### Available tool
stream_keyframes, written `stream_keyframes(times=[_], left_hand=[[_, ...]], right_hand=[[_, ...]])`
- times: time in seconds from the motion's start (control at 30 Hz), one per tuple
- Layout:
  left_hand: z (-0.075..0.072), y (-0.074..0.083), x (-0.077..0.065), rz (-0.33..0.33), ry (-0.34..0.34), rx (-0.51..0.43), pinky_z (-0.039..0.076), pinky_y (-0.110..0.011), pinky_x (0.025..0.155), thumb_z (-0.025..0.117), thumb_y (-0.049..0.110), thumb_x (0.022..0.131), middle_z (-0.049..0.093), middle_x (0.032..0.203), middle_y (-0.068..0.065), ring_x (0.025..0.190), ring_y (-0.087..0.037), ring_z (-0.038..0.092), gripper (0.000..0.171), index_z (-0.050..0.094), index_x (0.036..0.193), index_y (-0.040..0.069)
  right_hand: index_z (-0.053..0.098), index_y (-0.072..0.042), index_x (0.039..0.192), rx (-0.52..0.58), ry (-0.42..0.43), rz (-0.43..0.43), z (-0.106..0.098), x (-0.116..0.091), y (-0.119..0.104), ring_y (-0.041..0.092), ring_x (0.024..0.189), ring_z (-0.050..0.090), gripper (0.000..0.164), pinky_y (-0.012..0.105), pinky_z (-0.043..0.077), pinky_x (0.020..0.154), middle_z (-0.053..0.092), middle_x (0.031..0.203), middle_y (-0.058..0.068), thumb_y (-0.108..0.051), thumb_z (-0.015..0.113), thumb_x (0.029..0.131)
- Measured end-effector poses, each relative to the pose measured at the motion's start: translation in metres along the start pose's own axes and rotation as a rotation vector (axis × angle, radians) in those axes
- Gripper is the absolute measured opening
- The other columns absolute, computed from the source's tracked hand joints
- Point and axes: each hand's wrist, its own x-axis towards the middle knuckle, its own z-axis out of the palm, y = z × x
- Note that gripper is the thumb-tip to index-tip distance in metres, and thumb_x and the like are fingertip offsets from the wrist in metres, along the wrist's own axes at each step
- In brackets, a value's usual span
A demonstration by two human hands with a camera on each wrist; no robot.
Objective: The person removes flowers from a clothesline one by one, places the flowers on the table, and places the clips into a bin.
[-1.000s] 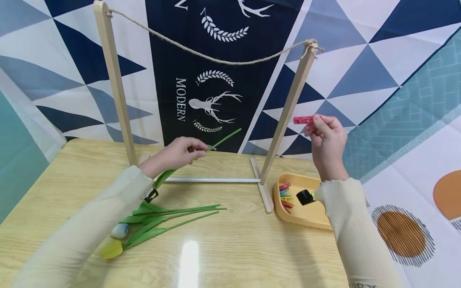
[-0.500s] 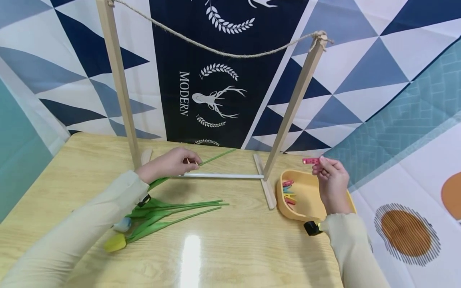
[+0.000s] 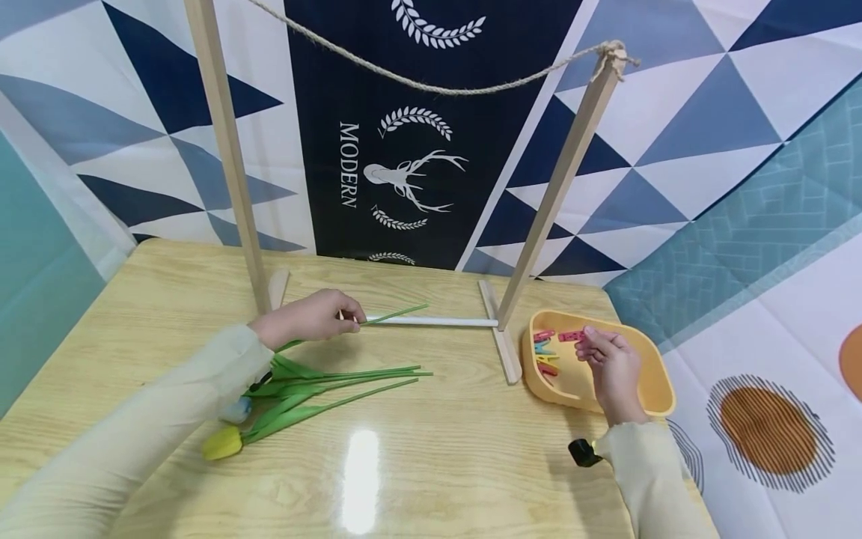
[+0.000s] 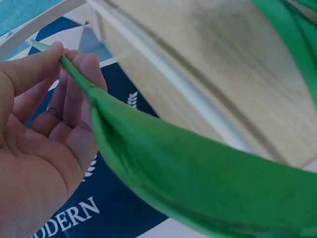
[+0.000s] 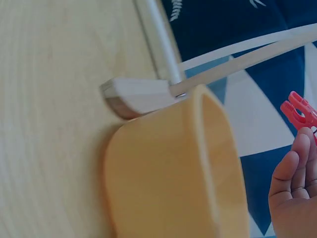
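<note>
My left hand (image 3: 316,318) pinches the thin green stem (image 3: 397,313) of an artificial flower above the table. Its long leaf (image 4: 198,163) fills much of the left wrist view, while its bloom is hidden. Over the yellow tray (image 3: 655,359), my right hand (image 3: 611,367) holds a red clothespin (image 3: 571,336) between thumb and fingers. The same clothespin (image 5: 300,110) appears at the right edge of the right wrist view. Several coloured clothespins (image 3: 547,358) lie at the tray's left end. Loose tulips, one with a yellow bloom (image 3: 223,442), lie below my left forearm.
A wooden frame stands at the back, with a left post (image 3: 225,127), a right post (image 3: 559,187) and a white bar (image 3: 438,321) low between them. A sagging rope (image 3: 431,87) joins the posts. Patterned cloth (image 3: 397,239) hangs behind the table (image 3: 444,449).
My right hand has lowered the red clothespin from beside the right post to just over the tray. My left hand has come down with the stem, and the head view has tilted downward.
</note>
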Motion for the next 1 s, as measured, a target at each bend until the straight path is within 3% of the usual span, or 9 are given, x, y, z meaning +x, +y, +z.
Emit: stream_keyframes(times=[0.1, 0.2, 0.33, 0.43, 0.6, 0.73, 0.87, 1.0], left_hand=[[0.007, -0.006, 0.0, 0.002, -0.028, 0.023, 0.046, -0.027, 0.069, 0.058, 0.007, 0.091, 0.067, 0.09, -0.005, 0.076, -0.011, 0.055, 0.015, 0.068, 0.1, 0.002], [0.013, -0.012, 0.0, 0.0, -0.054, 0.046, 0.047, -0.029, 0.072, 0.057, 0.006, 0.09, 0.068, 0.091, -0.006, 0.078, -0.011, 0.056, 0.017, 0.068, 0.102, 0.0], [0.022, -0.019, -0.001, -0.003, -0.086, 0.058, 0.048, -0.03, 0.074, 0.056, 0.003, 0.09, 0.068, 0.093, -0.009, 0.08, -0.012, 0.057, 0.017, 0.068, 0.102, -0.001], [0.027, -0.02, -0.002, -0.037, -0.112, 0.037, 0.049, -0.032, 0.075, 0.055, 0.003, 0.091, 0.067, 0.094, -0.01, 0.081, -0.013, 0.058, 0.017, 0.068, 0.102, 0.0], [0.036, -0.022, -0.001, -0.08, -0.138, 0.021, 0.048, -0.031, 0.074, 0.055, 0.006, 0.091, 0.067, 0.094, -0.008, 0.078, -0.012, 0.056, 0.016, 0.068, 0.1, 0.002], [0.044, -0.025, 0.0, -0.077, -0.144, 0.027, 0.046, -0.027, 0.069, 0.058, 0.005, 0.09, 0.065, 0.086, -0.005, 0.069, -0.01, 0.05, 0.014, 0.068, 0.098, 0.002], [0.051, -0.028, 0.0, -0.083, -0.143, 0.055, 0.044, -0.026, 0.069, 0.059, 0.006, 0.089, 0.063, 0.083, -0.003, 0.069, -0.009, 0.048, 0.011, 0.068, 0.096, 0.002], [0.055, -0.029, -0.001, -0.101, -0.145, 0.078, 0.044, -0.026, 0.07, 0.059, 0.006, 0.089, 0.063, 0.084, -0.002, 0.071, -0.009, 0.048, 0.011, 0.068, 0.095, 0.004]], right_hand=[[0.058, -0.008, 0.077, -0.07, -0.046, 0.009, -0.009, 0.003, 0.01, 0.009, 0.056, 0.059, 0.013, 0.02, 0.05, 0.056, 0.066, 0.066, -0.002, -0.013, 0.064, 0.089], [0.06, -0.009, 0.083, -0.188, -0.076, -0.002, -0.03, 0.018, 0.033, 0.008, 0.061, 0.061, 0.015, 0.021, 0.052, 0.059, 0.067, 0.072, -0.004, -0.021, 0.068, 0.086], [0.061, -0.009, 0.092, -0.418, -0.033, -0.01, -0.064, 0.046, 0.075, 0.009, 0.064, 0.062, 0.031, 0.022, 0.053, 0.061, 0.067, 0.077, -0.004, -0.037, 0.071, 0.082], [0.06, -0.012, 0.094, -0.603, 0.017, -0.006, -0.072, 0.053, 0.088, 0.009, 0.063, 0.061, 0.041, 0.022, 0.052, 0.059, 0.066, 0.075, -0.005, -0.048, 0.07, 0.079], [0.058, -0.008, 0.098, -0.851, -0.028, 0.04, -0.049, 0.026, 0.059, 0.01, 0.066, 0.061, 0.05, 0.024, 0.051, 0.063, 0.065, 0.074, -0.005, -0.056, 0.063, 0.082], [0.057, -0.003, 0.103, -1.038, -0.089, 0.08, -0.025, 0.001, 0.031, 0.013, 0.072, 0.061, 0.059, 0.024, 0.049, 0.063, 0.067, 0.082, 0.004, -0.059, 0.057, 0.084], [0.058, -0.001, 0.104, -1.182, -0.138, 0.099, -0.018, -0.003, 0.026, 0.015, 0.076, 0.061, 0.062, 0.024, 0.046, 0.061, 0.068, 0.09, 0.012, -0.06, 0.054, 0.085], [0.061, 0.0, 0.098, -1.277, -0.195, 0.066, -0.017, 0.001, 0.031, 0.017, 0.074, 0.057, 0.057, 0.025, 0.043, 0.06, 0.066, 0.085, 0.012, -0.055, 0.054, 0.088]])
